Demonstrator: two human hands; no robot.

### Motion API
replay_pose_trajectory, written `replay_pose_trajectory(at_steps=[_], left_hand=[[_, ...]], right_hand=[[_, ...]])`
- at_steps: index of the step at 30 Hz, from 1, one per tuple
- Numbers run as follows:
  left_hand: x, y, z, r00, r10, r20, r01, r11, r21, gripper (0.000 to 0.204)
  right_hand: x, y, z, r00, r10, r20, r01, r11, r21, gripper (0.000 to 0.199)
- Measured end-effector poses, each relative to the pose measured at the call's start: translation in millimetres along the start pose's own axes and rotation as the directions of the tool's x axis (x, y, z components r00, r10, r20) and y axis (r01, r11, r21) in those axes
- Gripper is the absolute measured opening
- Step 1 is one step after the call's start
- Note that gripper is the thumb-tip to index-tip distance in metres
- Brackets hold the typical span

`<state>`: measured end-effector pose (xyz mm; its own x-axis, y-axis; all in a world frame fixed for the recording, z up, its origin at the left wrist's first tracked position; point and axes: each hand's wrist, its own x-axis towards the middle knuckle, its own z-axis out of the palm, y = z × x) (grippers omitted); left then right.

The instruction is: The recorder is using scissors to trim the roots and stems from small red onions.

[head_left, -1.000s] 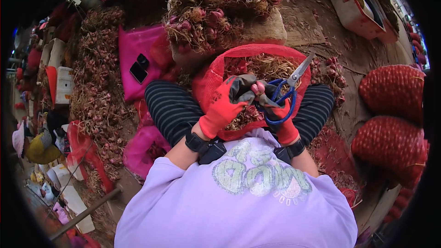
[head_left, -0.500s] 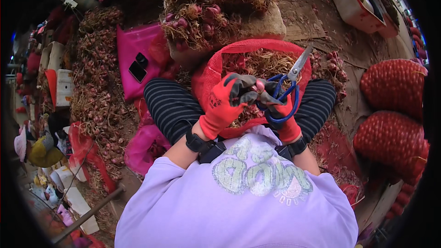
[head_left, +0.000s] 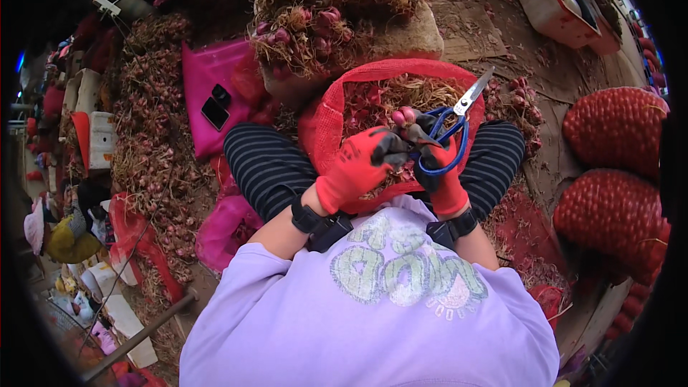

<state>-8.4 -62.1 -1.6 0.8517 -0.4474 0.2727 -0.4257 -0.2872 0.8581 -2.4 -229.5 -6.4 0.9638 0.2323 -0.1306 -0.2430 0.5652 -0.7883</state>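
Note:
My right hand, in a red glove with dark fingers, grips scissors with blue handles; the blades point up and to the right. Two or so pink shallots show at the fingertips of that hand. Close beside them, my left hand in a matching glove has its fingers pinched together, partly under the shallots. What lies in that pinch is hidden. Both hands are over a red mesh sack, spread between my knees, with loose shallots and dry stalks inside.
Bundled shallots lie on a pale block ahead. At left, a phone rests on pink plastic, beside a long shallot heap. Full red net sacks and a white box stand right.
The shallots have shifted up to show above my fingers. My left hand has dropped slightly and moved right, its fingers closing together. The scissors have moved a little to the right.

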Motion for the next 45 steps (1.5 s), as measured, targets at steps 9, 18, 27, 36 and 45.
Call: replay_pose_trajectory(at_steps=[9, 18, 27, 36, 45], left_hand=[[0.4, -11.6, -6.6, 0.929, -0.319, 0.19, 0.323, 0.443, -0.837, 0.041], [-14.6, -28.8, 9.7, 0.929, -0.369, 0.038, 0.212, 0.444, -0.87, 0.039], [-10.3, -14.5, 11.8, 0.892, -0.449, -0.047, 0.237, 0.555, -0.798, 0.042], [-18.6, -30.8, 10.8, 0.873, -0.486, -0.042, 0.262, 0.54, -0.8, 0.044], [-19.7, -25.5, 5.9, 0.872, -0.487, 0.057, 0.342, 0.522, -0.782, 0.036]], right_hand=[[-0.9, 0.9, -16.0, 0.972, -0.165, 0.165, 0.232, 0.764, -0.603, 0.03], [-6.8, 3.7, -19.4, 0.991, -0.106, -0.085, 0.075, 0.95, -0.302, 0.042], [-9.7, 3.8, -7.4, 0.999, 0.032, 0.026, -0.021, 0.934, -0.357, 0.04], [-9.8, -0.8, -11.9, 0.999, -0.029, -0.013, 0.023, 0.941, -0.337, 0.029], [-4.5, -4.6, 0.7, 0.979, 0.202, -0.01, -0.2, 0.964, -0.175, 0.034]])
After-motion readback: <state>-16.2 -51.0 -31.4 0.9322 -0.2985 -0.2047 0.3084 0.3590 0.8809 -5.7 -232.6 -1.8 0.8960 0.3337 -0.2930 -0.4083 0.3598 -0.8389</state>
